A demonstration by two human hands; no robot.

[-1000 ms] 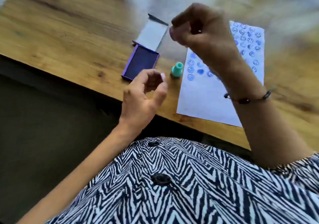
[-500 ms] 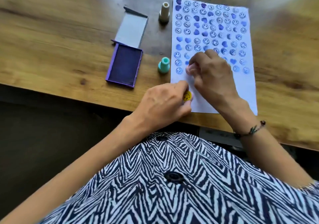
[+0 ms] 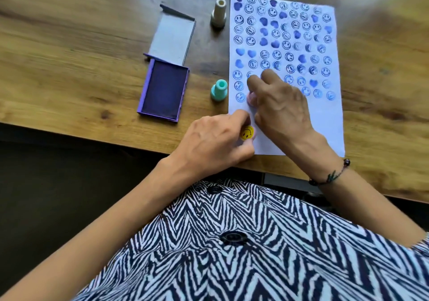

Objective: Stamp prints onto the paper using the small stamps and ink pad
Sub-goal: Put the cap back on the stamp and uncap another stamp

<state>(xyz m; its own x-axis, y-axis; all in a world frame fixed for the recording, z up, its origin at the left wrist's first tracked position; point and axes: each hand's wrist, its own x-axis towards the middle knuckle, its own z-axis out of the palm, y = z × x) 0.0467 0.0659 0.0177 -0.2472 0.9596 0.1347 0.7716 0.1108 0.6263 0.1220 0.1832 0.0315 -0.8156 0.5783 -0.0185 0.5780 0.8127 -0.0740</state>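
Observation:
A white paper [image 3: 325, 124] covered with several blue smiley and heart prints lies on the wooden table. My right hand [image 3: 281, 108] presses a small pink stamp [image 3: 251, 97] down on the paper's lower left part. At the paper's near left corner, my left hand [image 3: 216, 142] holds a small piece with a yellow smiley face [image 3: 246, 132]. The open purple ink pad [image 3: 163, 90] sits left of the paper, its lid [image 3: 173, 37] folded back. A teal stamp [image 3: 219, 90] and a beige stamp [image 3: 219, 14] stand upright between pad and paper.
The table's near edge [image 3: 92, 132] runs just below the ink pad and my hands. My zebra-striped shirt [image 3: 232, 242] fills the bottom of the view. A bracelet [image 3: 332, 175] circles my right wrist.
My right hand came down from mid-air to the paper with the pink stamp. My left hand moved right to the paper's corner with the yellow smiley piece. The camera tilted forward.

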